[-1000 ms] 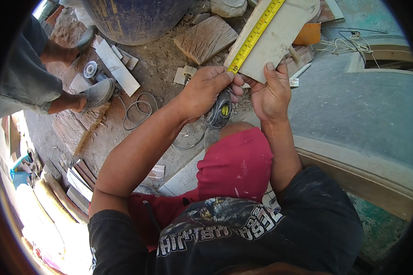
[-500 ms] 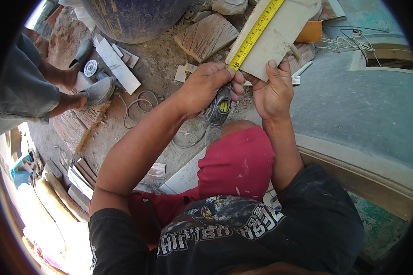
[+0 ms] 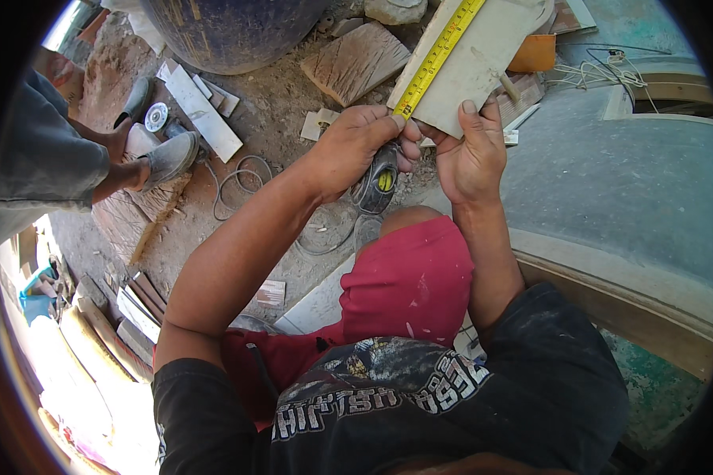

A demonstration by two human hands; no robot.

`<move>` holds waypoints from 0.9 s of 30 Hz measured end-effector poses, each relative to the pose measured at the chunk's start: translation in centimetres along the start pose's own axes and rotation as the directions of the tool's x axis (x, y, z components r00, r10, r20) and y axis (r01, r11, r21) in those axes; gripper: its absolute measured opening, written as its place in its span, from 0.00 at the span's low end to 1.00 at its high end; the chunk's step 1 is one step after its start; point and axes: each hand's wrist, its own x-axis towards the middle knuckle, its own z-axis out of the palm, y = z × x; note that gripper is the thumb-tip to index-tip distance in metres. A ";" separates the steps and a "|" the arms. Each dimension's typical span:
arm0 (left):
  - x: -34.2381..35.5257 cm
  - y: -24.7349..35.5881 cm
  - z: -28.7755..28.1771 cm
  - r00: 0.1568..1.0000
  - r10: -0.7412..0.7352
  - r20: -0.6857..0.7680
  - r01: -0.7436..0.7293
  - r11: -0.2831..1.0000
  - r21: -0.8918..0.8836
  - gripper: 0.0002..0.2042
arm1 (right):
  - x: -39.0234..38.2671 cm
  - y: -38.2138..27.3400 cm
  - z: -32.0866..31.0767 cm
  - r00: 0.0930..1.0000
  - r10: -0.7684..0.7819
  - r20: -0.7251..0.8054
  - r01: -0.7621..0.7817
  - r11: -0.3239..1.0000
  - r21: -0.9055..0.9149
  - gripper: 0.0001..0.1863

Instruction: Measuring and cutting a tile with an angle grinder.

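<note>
A yellow tape measure point(image 3: 433, 65) is pulled out along the left side of a pale flat tile piece point(image 3: 483, 59) with an uneven outline. My left hand point(image 3: 363, 149) is closed on the tape near its dark case point(image 3: 378, 184), the thumb pressing the blade at the tile's near edge. The case hangs below the fingers. With its thumb on top, my right hand point(image 3: 472, 154) grips the tile's near right corner; the fingers underneath are mostly hidden. The tile's far end runs out of view at the top.
A wooden board or door panel point(image 3: 610, 190) lies at the right, with loose cord point(image 3: 602, 75) on it. Upper left are a blue tub point(image 3: 230, 32), an angle grinder point(image 3: 157, 118), cut tile strips point(image 3: 202, 111) and another person's shoe point(image 3: 170, 161). A wood block point(image 3: 356, 63) lies ahead.
My hands, the tape and the tile have barely moved. The other person's leg at the left has shifted slightly.
</note>
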 end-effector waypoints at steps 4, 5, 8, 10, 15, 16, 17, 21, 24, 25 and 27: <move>0.0 -0.1 0.1 1.000 0.015 0.009 -0.015 1.000 -0.002 0.11 | -0.1 -0.1 0.2 1.000 -0.003 -0.004 0.003 1.000 0.013 0.16; 0.0 -0.1 0.1 1.000 0.016 0.008 -0.016 1.000 -0.003 0.11 | 0.0 -0.2 0.3 1.000 -0.006 -0.008 0.006 1.000 0.019 0.16; 0.0 0.0 0.1 1.000 0.005 0.008 -0.005 1.000 -0.001 0.11 | -0.1 -0.2 0.3 1.000 -0.010 -0.008 0.010 1.000 0.021 0.16; -0.1 0.0 0.1 1.000 0.007 0.006 -0.007 1.000 0.002 0.11 | -0.1 -0.1 0.2 1.000 -0.010 -0.004 0.010 1.000 0.017 0.16; -0.2 0.1 0.1 1.000 0.007 0.006 -0.007 1.000 -0.008 0.11 | 0.0 -0.1 0.2 1.000 -0.012 0.002 0.012 1.000 0.020 0.16; -0.2 0.1 0.1 1.000 0.010 0.010 -0.010 1.000 -0.011 0.11 | 0.0 -0.1 0.2 1.000 -0.011 0.002 0.011 1.000 0.020 0.16; -0.2 0.1 0.1 1.000 0.010 0.009 -0.010 1.000 -0.011 0.11 | 0.0 -0.1 0.1 1.000 -0.010 0.006 0.010 1.000 0.018 0.17; -0.1 0.2 0.1 1.000 0.007 0.007 -0.007 1.000 -0.002 0.11 | 0.0 -0.2 0.3 1.000 -0.013 0.001 0.013 1.000 0.022 0.17; -0.1 0.2 0.1 1.000 0.003 0.007 -0.003 1.000 -0.010 0.11 | 0.0 -0.2 0.3 1.000 -0.015 -0.003 0.015 1.000 0.022 0.17; -0.1 0.2 0.1 1.000 0.000 0.010 0.000 1.000 -0.016 0.11 | 0.0 -0.2 0.3 1.000 -0.015 -0.003 0.015 1.000 0.022 0.17; -0.1 0.2 0.1 1.000 0.003 0.010 -0.002 1.000 -0.013 0.11 | 0.0 -0.3 0.3 1.000 -0.012 -0.001 0.012 1.000 0.013 0.17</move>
